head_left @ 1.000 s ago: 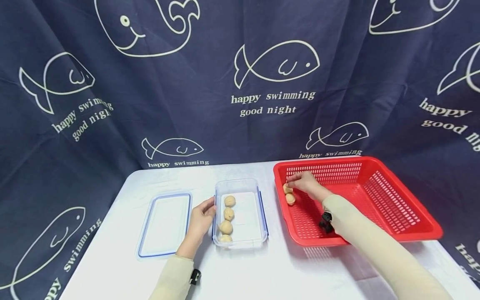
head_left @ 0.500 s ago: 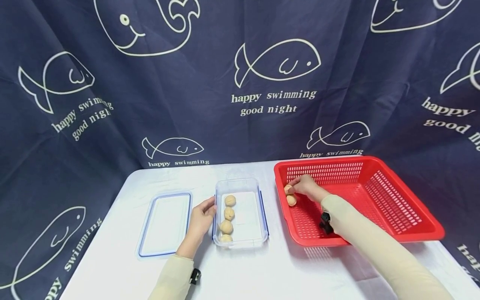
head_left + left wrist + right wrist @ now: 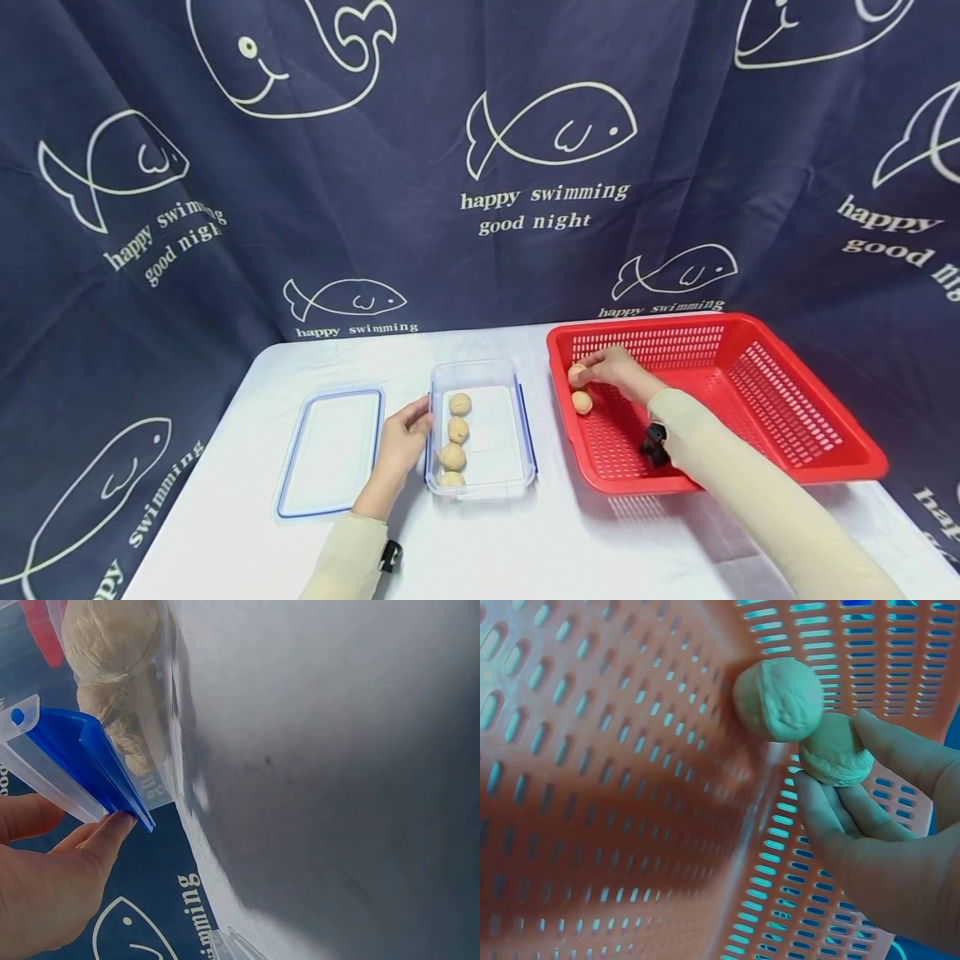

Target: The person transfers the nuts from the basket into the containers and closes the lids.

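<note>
My left hand (image 3: 401, 437) holds the left side of a clear plastic food container (image 3: 497, 433), thumb and fingertips at its blue latch (image 3: 94, 761). Several walnuts (image 3: 458, 429) stand in a row along the container's left wall. Inside the red plastic basket (image 3: 600, 482), my right hand (image 3: 615, 368) pinches a walnut (image 3: 836, 750) between thumb and fingers, by the basket's left wall. Another walnut (image 3: 778, 699) lies right beside it, nearer the front in the head view.
A clear lid with a blue seal (image 3: 330, 450) lies flat on the white-covered table (image 3: 480, 550), left of the container. Behind the table hangs a dark blue curtain (image 3: 420, 208) with fish drawings. The basket's raised, perforated walls surround the right hand.
The right fingers have closed round the far walnut, and a small gap now shows between it and the other one in the head view. The left hand and container stay in place.
</note>
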`<state>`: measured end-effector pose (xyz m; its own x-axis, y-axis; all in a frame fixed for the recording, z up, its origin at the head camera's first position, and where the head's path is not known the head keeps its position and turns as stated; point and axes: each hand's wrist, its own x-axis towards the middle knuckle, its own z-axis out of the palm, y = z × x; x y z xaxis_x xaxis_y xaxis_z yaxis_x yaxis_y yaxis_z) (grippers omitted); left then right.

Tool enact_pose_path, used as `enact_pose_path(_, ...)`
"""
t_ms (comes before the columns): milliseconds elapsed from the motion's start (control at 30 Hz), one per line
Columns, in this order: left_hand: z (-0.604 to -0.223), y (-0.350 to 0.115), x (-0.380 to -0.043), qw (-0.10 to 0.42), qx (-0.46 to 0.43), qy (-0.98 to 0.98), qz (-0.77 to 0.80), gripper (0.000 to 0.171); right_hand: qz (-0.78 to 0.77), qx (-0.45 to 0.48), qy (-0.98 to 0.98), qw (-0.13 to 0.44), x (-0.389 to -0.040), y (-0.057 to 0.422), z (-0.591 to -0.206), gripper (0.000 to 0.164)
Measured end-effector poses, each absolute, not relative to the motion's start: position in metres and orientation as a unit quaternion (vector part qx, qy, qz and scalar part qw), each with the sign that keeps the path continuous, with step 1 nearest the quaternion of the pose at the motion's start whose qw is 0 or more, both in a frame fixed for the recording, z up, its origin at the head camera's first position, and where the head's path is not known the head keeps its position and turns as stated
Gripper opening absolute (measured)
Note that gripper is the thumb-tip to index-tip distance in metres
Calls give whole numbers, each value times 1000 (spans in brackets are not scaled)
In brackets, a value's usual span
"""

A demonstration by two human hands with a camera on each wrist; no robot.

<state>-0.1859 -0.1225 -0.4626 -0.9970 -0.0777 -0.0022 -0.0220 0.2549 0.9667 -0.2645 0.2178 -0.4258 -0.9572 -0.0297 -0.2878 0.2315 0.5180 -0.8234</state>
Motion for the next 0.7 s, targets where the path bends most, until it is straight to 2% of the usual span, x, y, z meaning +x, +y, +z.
enact_pose_path(367,-463,-122,-185,25,34,-795,-605,36,-530,54,838,115,-262,223,-410,43)
enact_pose_path(700,-463,-123,-185,22,33,-790,-612,36,-544,47,834,80,-254,222,-391,53)
